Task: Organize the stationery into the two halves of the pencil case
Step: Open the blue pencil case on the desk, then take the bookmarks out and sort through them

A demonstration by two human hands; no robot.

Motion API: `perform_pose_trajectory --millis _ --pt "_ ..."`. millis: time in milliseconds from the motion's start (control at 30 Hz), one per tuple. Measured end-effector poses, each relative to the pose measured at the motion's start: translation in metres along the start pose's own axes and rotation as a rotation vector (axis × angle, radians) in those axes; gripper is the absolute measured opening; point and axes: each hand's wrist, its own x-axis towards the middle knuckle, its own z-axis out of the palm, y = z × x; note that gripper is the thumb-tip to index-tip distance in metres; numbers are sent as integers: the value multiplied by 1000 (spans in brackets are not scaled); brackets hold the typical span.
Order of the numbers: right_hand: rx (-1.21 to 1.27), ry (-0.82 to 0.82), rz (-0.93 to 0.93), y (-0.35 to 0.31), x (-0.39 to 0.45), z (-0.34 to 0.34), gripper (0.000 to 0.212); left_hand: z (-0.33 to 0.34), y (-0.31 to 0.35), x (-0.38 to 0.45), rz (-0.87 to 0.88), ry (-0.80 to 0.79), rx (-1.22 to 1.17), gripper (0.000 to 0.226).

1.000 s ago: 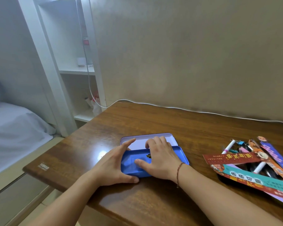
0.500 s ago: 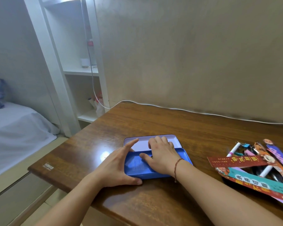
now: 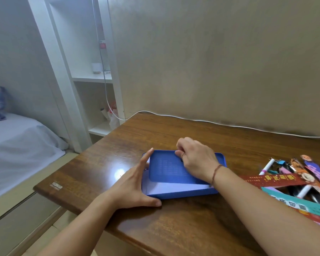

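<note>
A blue tin pencil case sits near the table's front edge. Its blue upper half [image 3: 164, 169], faintly printed, lies tilted over the far part of the lower half [image 3: 183, 195], whose pale lilac inside shows on the near side. My right hand [image 3: 196, 159] grips the upper half at its far edge with curled fingers. My left hand [image 3: 131, 183] lies flat against the case's left side, thumb at the near-left corner. The stationery pile [image 3: 294, 180] is at the right: white pens [image 3: 266, 166], a blue binder clip [image 3: 282, 162] and several long bookmarks [image 3: 272, 179].
The brown wooden table [image 3: 192, 228] stands against a beige wall, with a white cable [image 3: 229, 124] running along its back edge. A white shelf unit [image 3: 92, 76] stands at the table's far left corner. A bed [image 3: 17, 141] lies further left, below table height.
The blue half has shifted away from me and now covers the far part, uncovering the pale inside on the near side. My right hand went from flat on it to gripping its far edge.
</note>
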Motion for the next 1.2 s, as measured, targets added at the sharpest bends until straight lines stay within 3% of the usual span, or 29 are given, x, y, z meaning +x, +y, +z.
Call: perform_pose_trajectory --millis 167,367,533,633,733,833,967,1100,1200 --pt "66 191 -47 16 -37 -54 10 -1 -6 0 -2 65 -52 131" --pt "167 -90 -132 -3 -99 -28 8 4 0 26 -31 62 -39 112" --pt "-32 -118 -129 -1 -84 -1 20 0 1 29 -14 -15 -198 74" --pt "-37 -71 -113 3 -85 -11 25 -1 20 30 5 124 -214 53" --pt "30 16 11 25 -98 -47 18 9 51 38 120 330 -9 35" --pt "-68 -115 241 80 -126 -95 13 30 97 45 227 429 18 32" --pt "-248 -409 481 140 -163 -136 23 69 166 65 306 385 -168 23" --pt "-142 -406 555 156 -173 -130 23 110 216 98 191 305 -396 13" --pt "-23 -403 580 164 -174 -130 18 131 221 111 190 287 -381 12"
